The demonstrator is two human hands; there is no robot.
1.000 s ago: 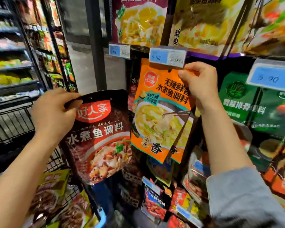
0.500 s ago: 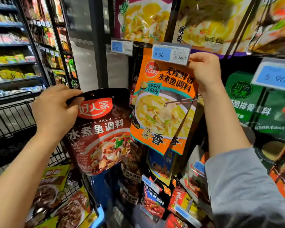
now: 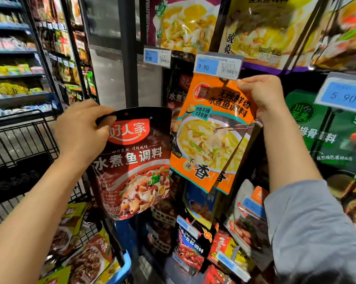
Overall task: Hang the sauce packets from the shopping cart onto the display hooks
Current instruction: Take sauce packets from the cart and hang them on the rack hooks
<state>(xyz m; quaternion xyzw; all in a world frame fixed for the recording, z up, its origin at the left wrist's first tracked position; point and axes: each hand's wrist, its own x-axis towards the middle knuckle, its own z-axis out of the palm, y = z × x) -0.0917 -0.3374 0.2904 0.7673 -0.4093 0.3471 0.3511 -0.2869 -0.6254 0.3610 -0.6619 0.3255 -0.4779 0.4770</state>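
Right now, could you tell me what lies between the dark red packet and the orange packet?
Nothing in the head view: the dark red packet and the orange packet nearly meet, with only hanging dark packets behind.

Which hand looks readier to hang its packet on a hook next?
The right hand: it pinches the orange packet by its top corner just under the 9.90 price tag. The left hand holds the dark red packet lower, away from the hooks.

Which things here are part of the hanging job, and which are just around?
Job:
- orange packet, pinched by right hand under the 9.90 tag
- dark red packet, gripped by left hand
- cart with more packets

Just around:
- green packets under the 5.90 tag
- big pouches on top
- left aisle shelves
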